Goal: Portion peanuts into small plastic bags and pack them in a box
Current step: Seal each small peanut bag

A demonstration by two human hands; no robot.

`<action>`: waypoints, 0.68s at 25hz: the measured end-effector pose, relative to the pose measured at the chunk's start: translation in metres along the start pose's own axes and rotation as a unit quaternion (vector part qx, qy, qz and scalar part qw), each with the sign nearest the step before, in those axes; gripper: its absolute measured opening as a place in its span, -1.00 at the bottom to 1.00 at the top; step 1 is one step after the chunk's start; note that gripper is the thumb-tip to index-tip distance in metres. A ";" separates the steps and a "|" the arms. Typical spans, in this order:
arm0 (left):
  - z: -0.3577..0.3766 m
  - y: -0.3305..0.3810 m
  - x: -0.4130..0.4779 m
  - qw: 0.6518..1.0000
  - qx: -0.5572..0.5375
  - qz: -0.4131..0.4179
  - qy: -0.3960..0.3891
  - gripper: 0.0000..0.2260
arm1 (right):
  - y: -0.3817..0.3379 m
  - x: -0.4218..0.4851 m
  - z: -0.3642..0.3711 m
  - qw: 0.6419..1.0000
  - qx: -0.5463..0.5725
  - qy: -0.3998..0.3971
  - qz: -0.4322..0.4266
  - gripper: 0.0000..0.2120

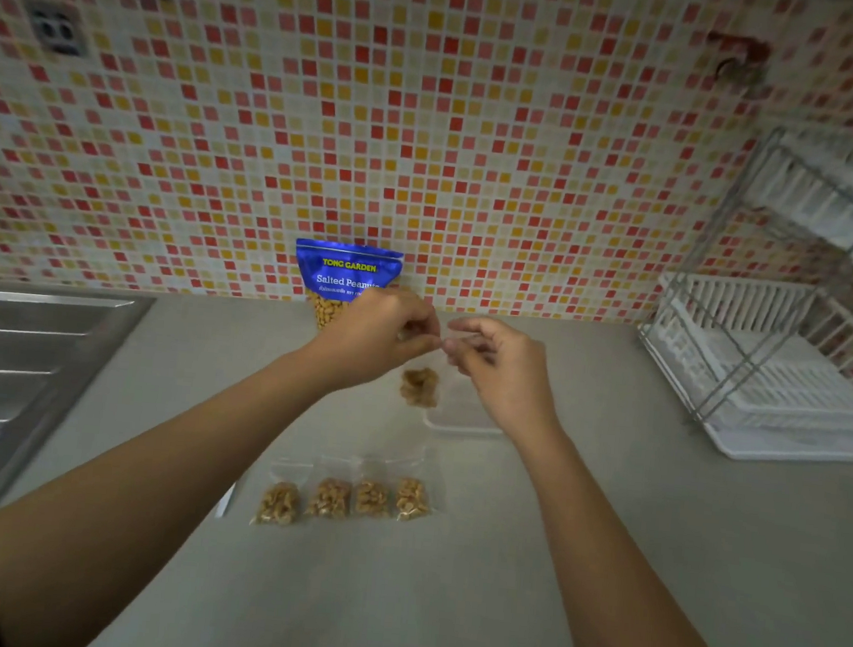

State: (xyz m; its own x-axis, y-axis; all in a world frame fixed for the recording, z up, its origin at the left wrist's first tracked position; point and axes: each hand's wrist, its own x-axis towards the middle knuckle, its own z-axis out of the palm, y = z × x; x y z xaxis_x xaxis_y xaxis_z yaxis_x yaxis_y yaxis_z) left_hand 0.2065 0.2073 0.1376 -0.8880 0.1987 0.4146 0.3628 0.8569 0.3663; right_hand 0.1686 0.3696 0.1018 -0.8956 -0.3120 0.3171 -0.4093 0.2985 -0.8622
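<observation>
Currently held: small clear plastic bag (419, 385), a clump of peanuts in its bottom, hanging in the air above the grey countertop (443, 582) and not touching it.
Left hand (377, 334): fingers curled, pinching the bag's top edge from the left side.
Right hand (500, 366): thumb and forefinger pinch the same top edge from the right. The other fingers are loosely bent and blurred.
Bag mouth: too blurred to tell whether it is sealed or open.
Source pack: blue foil pouch (347, 267) marked "Salted Peanuts", upright against the wall, just behind the left hand. Nuts show through its lower window, and its right corner is hidden by the hand.
Finished portions: four filled clear bags (329, 498) lying in a row on the countertop nearer the person, side by side, each with its nuts bunched at the near end.
Box: clear rectangular plastic box (457, 420) on the countertop, just below the hanging bag, partly hidden by the right wrist. Its contents cannot be made out.
Left flank: steel sink drainboard (8, 364), set into the countertop.
Right flank: white wire dish rack (782, 364), well apart from the bags.
Backdrop: mosaic tile wall (483, 122) in red, orange and white.
</observation>
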 end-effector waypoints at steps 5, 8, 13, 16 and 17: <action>0.000 0.005 -0.004 0.998 0.034 0.050 0.001 -0.88 | -0.005 -0.008 -0.007 0.993 -0.112 -0.006 -0.024 -0.92; 0.004 0.005 -0.006 0.992 0.070 0.102 0.020 -0.90 | -0.008 -0.012 -0.009 0.990 -0.134 0.013 -0.033 -0.93; 0.011 0.008 -0.009 0.996 0.032 0.080 0.020 -0.85 | -0.001 -0.024 -0.004 0.980 -0.162 0.069 -0.096 -0.92; 0.010 0.002 -0.013 0.996 0.044 0.070 0.015 -0.86 | 0.006 -0.030 -0.005 0.974 -0.165 0.095 -0.122 -0.89; 0.010 0.000 -0.014 0.996 0.047 0.071 0.014 -0.86 | 0.007 -0.031 -0.006 0.973 -0.162 0.099 -0.129 -0.89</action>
State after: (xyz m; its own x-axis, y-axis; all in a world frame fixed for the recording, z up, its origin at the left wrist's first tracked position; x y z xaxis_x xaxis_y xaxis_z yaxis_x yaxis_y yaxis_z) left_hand 0.2163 0.2093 0.1236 -0.8207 0.3097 0.4801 0.4559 0.8615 0.2235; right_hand 0.1922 0.3866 0.0883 -0.7588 -0.2440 0.6039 -0.6295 0.5125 -0.5840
